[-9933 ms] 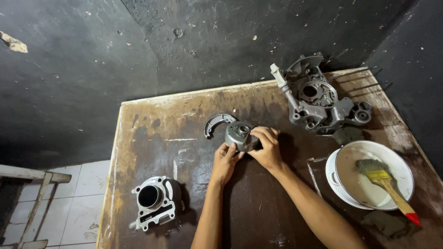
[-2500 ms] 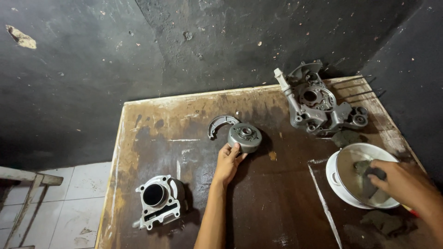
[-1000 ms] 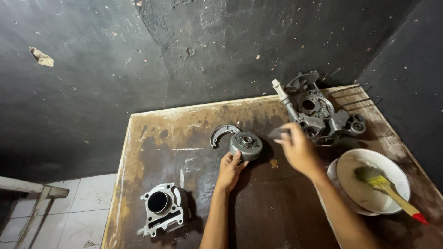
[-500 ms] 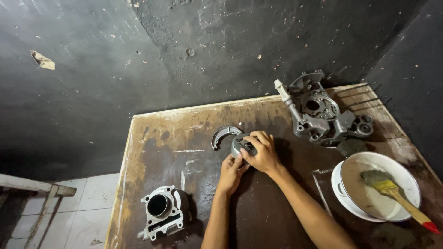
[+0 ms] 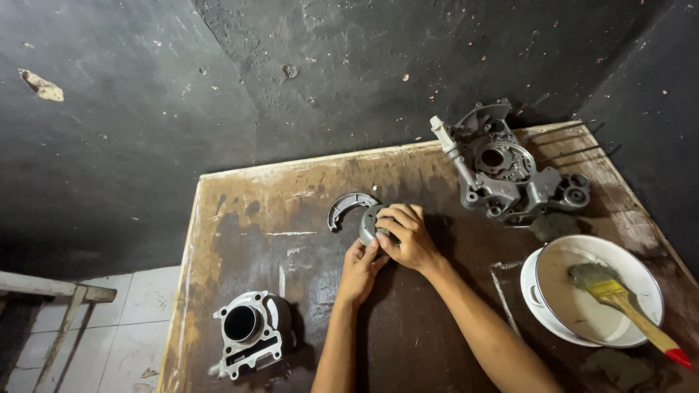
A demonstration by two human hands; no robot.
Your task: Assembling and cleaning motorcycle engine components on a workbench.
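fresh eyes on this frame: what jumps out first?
Mid-table, the left hand and right hand close together on a small round grey metal part, beside a curved brake shoe. At the far right sits a grey engine crankcase; nearer, a white bowl holds a yellow-handled brush. A finned cylinder block stands at the near left of the stained wooden table.

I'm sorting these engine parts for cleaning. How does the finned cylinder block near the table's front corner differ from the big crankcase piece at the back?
The cylinder block is compact and boxy with one wide round bore; the crankcase piece is larger, irregular, with several smaller holes and a shaft sticking out. The block lies left of both hands, the crankcase by the bowl. Both are bare grey metal on the table, untouched.
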